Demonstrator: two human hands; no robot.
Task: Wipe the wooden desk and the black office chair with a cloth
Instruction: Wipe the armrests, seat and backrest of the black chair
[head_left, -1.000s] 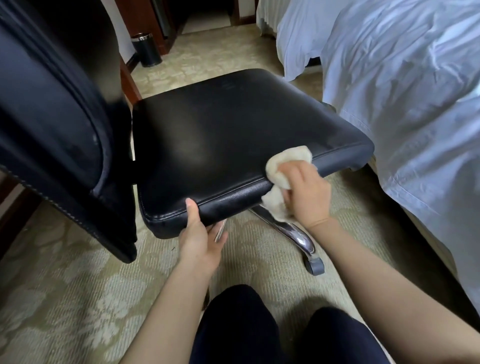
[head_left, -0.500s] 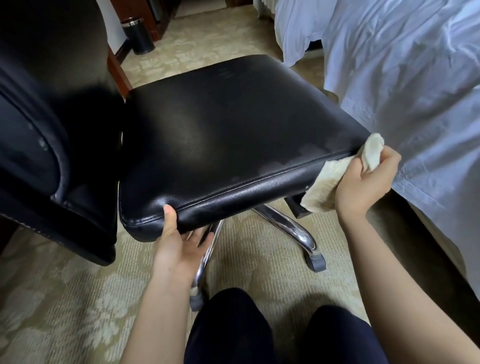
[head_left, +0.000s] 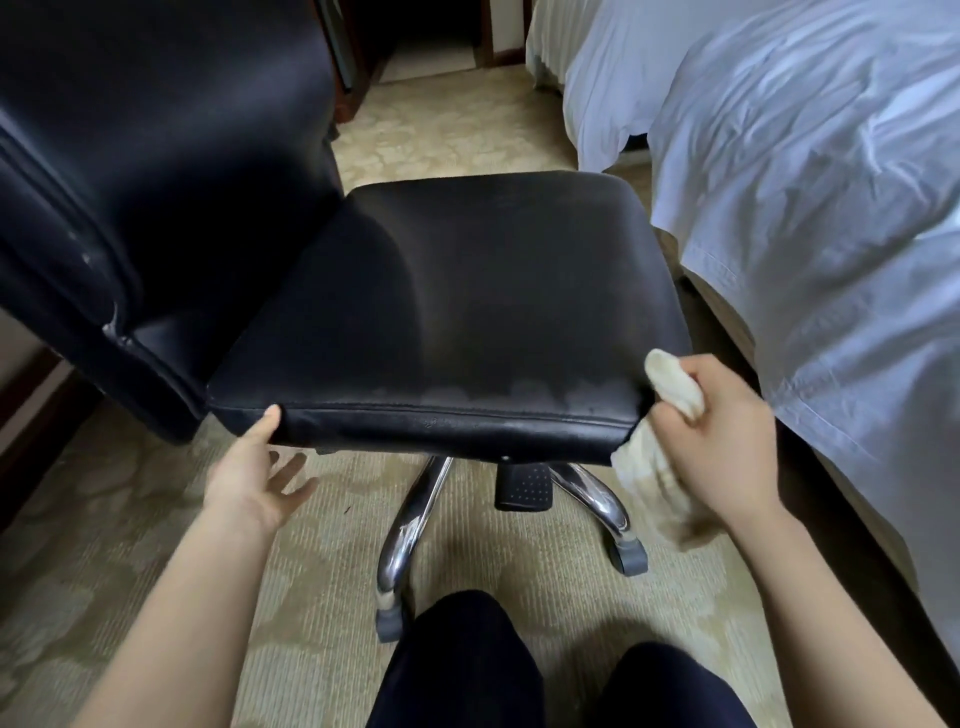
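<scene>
The black office chair fills the middle, its leather seat (head_left: 467, 312) facing me and its backrest (head_left: 130, 182) at the left. A damp streak runs along the seat's near edge. My right hand (head_left: 727, 441) grips a cream cloth (head_left: 670, 395) against the seat's near right corner. My left hand (head_left: 254, 467) sits at the seat's near left corner, thumb on the edge and fingers spread below it. The wooden desk is out of sight.
A bed with white linen (head_left: 805, 208) stands close on the right of the chair. Chrome legs with grey casters (head_left: 415, 519) spread under the seat on patterned carpet (head_left: 130, 571). My knees in dark trousers (head_left: 467, 665) are at the bottom.
The chair has swivelled so its seat edge faces me squarely. My right hand carried the cloth along that edge to the right corner. My left hand loosened its hold and opened.
</scene>
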